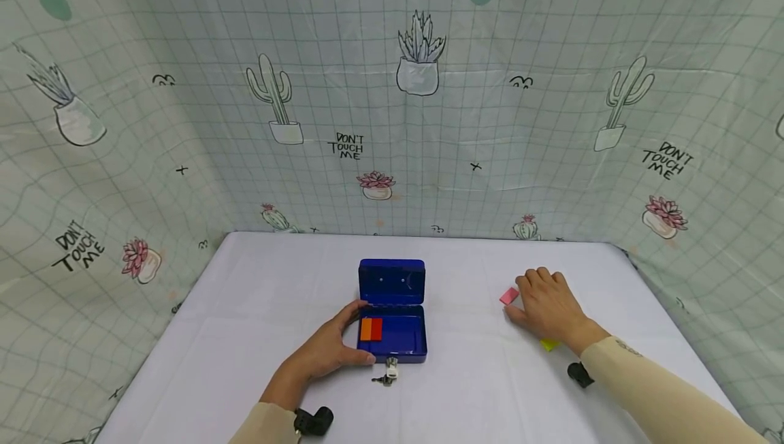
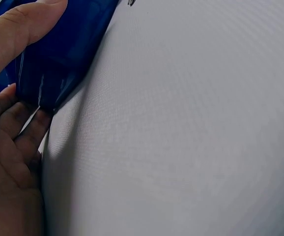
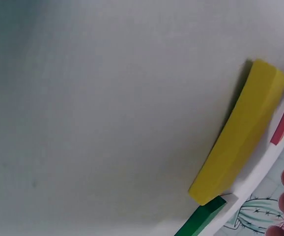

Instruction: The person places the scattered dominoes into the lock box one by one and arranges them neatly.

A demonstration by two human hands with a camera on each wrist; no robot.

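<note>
So the left hand [image 1: 329, 347] has a blue box [image 1: 405, 338], lid up, between thumb and fingers, with orange [image 1: 366, 329] and red [image 1: 376, 329] blocks inside. Right hand's [image 1: 545, 304] fingers are loosely bent around nothing, just beside a pink block [image 1: 509, 295] on the table [image 1: 465, 389]; yellow [image 3: 238, 132] and green [image 3: 201, 217] blocks lie nearby.

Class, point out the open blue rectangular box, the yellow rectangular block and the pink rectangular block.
Open blue rectangular box [image 1: 404, 335]: head view, bare inside floor.
Yellow rectangular block [image 3: 237, 135]: right wrist view, middle of its length.
Pink rectangular block [image 1: 509, 295]: head view, upper face.
</note>
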